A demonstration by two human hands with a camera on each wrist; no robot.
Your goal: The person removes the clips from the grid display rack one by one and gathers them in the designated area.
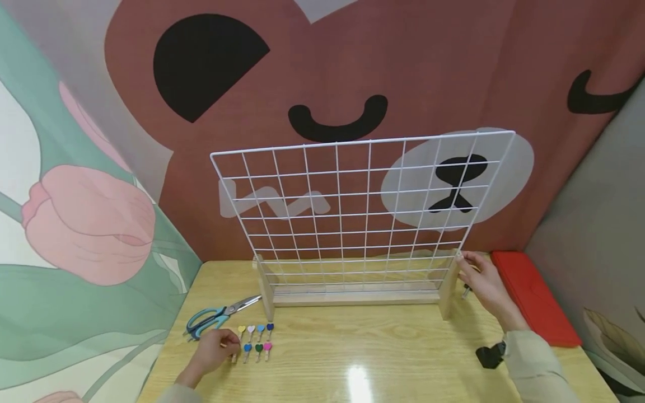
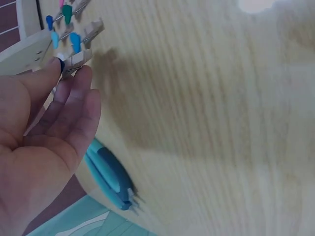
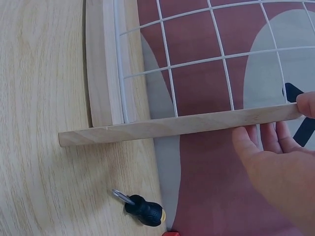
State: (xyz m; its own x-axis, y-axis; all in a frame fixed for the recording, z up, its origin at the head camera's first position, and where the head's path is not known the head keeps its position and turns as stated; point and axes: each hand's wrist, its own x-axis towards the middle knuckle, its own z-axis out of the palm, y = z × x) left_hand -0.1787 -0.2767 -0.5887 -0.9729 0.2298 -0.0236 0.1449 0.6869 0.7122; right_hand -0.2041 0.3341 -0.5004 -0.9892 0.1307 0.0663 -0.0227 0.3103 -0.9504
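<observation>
My left hand [image 1: 213,351] pinches a small wooden clothespin [image 2: 76,60] with a dark heart at its end, between thumb and fingers low over the table. Next to it lie two short rows of clothespins [image 1: 259,348] with coloured hearts. A white wire grid [image 1: 353,212] stands upright in a wooden base, tilted slightly back. At the grid's right side, my right hand [image 1: 484,282] holds the upper end of the wooden side post [image 3: 182,124]. There the thumb is on the post's end and the fingers touch its outer side.
Teal-handled scissors [image 1: 221,314] lie left of the stand, blades toward its left post. A short dark screwdriver [image 3: 143,210] lies outside the right post. Further right are a red case [image 1: 536,299] and a black object [image 1: 490,356] near the right sleeve. A patterned curtain hangs behind.
</observation>
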